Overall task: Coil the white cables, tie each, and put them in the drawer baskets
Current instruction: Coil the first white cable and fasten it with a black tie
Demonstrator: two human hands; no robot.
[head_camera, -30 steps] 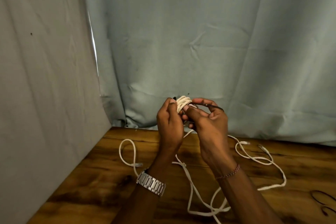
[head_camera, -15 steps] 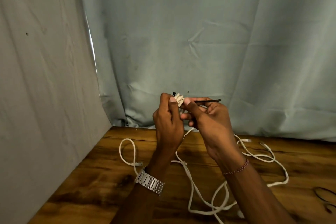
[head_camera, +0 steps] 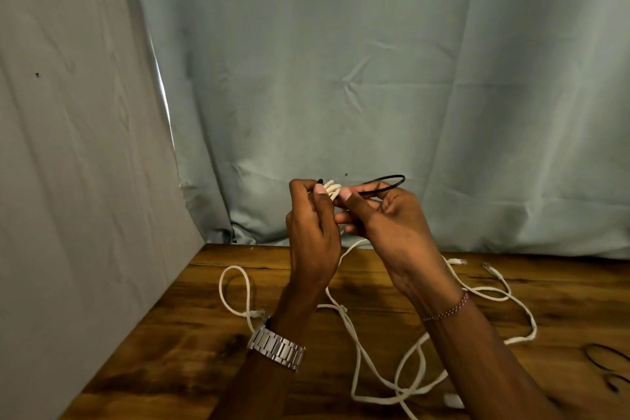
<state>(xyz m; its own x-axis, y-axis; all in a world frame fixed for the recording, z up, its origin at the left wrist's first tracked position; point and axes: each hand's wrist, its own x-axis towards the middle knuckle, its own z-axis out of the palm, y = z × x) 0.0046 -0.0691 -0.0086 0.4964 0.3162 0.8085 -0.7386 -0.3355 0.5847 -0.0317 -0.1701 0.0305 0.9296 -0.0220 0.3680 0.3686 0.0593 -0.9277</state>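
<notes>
A small coil of white cable [head_camera: 332, 188] is held up above the wooden table [head_camera: 191, 334], in front of the curtain. My left hand [head_camera: 312, 232] grips the coil from the left, its thumb pressed on the turns. My right hand [head_camera: 385, 225] pinches a thin black tie [head_camera: 385, 183] that loops out to the right and runs back to the coil. The tie's small black end [head_camera: 320, 180] sticks up at the coil's left. A tail of the cable hangs down from my hands. Loose white cables [head_camera: 361, 344] lie on the table beneath my wrists.
A pale blue curtain [head_camera: 375, 78] hangs behind the table and a grey cloth wall [head_camera: 68, 181] closes the left side. More white cable loops [head_camera: 235, 290] and connector plugs [head_camera: 456, 261] lie around. Black ties [head_camera: 606, 361] rest at the right edge. No drawer baskets show.
The black tie, straight half a second ago, now bends into a loop out to the right of my right hand. Both hands stay at the coil.
</notes>
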